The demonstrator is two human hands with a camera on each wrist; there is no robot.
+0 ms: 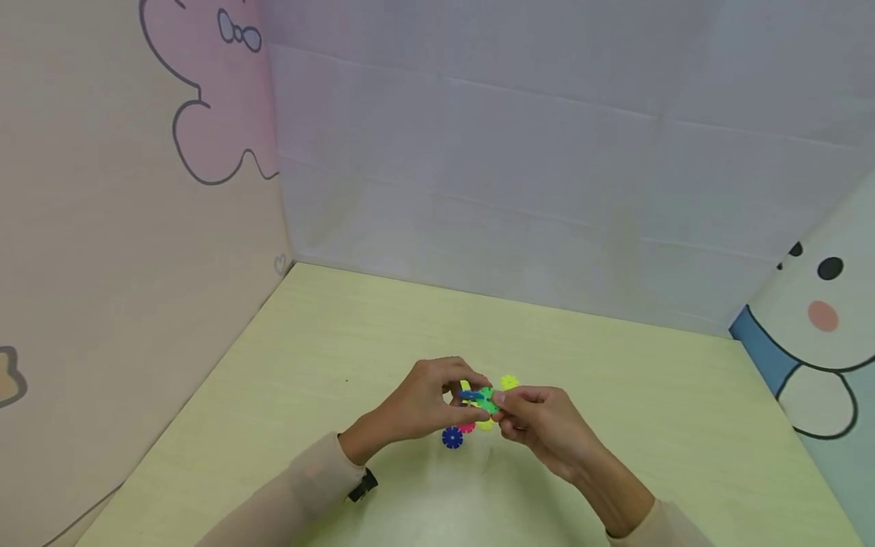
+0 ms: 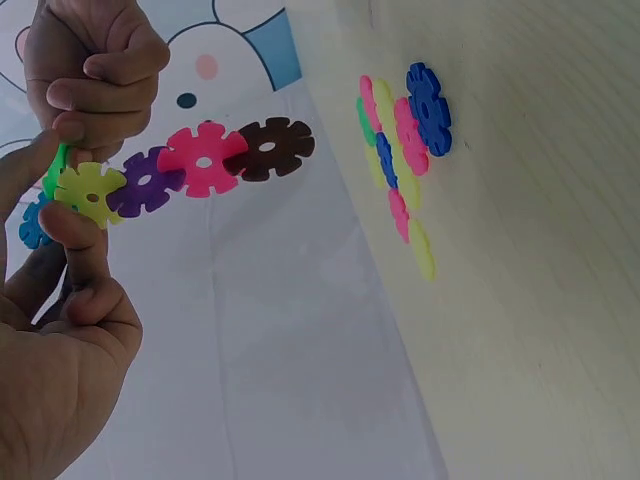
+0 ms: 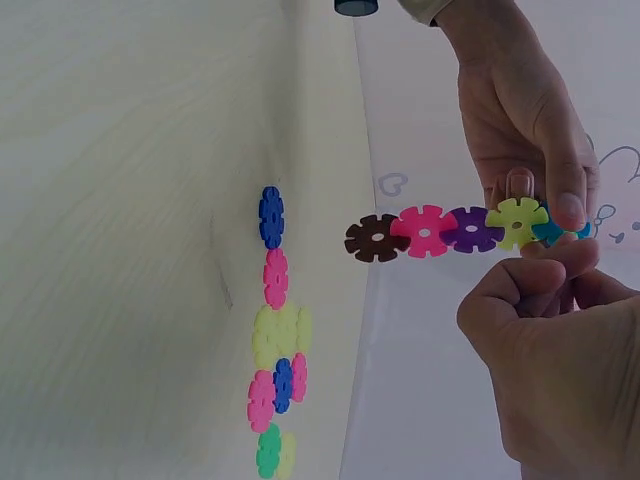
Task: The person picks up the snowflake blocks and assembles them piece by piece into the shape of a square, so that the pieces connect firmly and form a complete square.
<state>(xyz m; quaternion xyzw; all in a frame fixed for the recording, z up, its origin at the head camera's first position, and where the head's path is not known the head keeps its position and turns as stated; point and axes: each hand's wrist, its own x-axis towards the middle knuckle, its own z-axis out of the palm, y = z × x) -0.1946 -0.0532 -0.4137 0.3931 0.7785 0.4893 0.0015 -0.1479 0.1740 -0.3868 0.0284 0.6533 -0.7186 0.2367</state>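
Above the table, my left hand [image 1: 427, 403] pinches a chain of toothed plastic snowflake discs between thumb and fingers. My right hand [image 1: 550, 425] meets it from the other side, pinching a green snowflake disc [image 1: 488, 399] beside the yellow end. The left wrist view shows the chain hanging toward the table: yellow disc [image 2: 90, 193], purple disc [image 2: 147, 181], pink disc [image 2: 203, 161], then brown disc [image 2: 268, 149]. A light blue disc [image 2: 33, 222] sits at the top by the fingers, partly hidden. Fingers cover part of the green disc.
Several loose discs lie on the pale table [image 1: 328, 327] under the hands, among them a dark blue disc [image 1: 452, 437] and a yellow disc [image 1: 509, 381]. White panels with cartoon drawings stand along the left, back [image 1: 513, 175] and right edges.
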